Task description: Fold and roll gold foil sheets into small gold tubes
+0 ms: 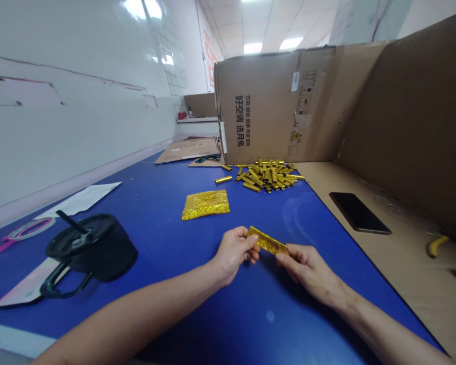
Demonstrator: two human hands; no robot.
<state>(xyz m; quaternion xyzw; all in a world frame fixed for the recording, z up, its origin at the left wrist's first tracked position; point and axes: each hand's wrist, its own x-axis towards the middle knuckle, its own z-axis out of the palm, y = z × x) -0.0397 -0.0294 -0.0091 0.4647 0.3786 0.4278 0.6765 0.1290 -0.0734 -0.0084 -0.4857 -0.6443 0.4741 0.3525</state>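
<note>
Between my hands, just above the blue table, is a flat strip of shiny gold foil (269,242). My left hand (235,252) pinches its left end between thumb and fingers. The fingers of my right hand (307,267) are closed on the right end. Beyond my left hand lies a gold foil sheet or stack of sheets (205,204); I cannot tell which. Farther back is a heap of small folded gold foil pieces (268,175), with a single gold piece (223,179) lying to its left.
A black lidded mug with a straw (99,243) stands at left, near a roll of tape (32,228) and a white paper (79,200). A large cardboard box (266,111) rises behind the heap. A phone (359,212) lies on cardboard at right.
</note>
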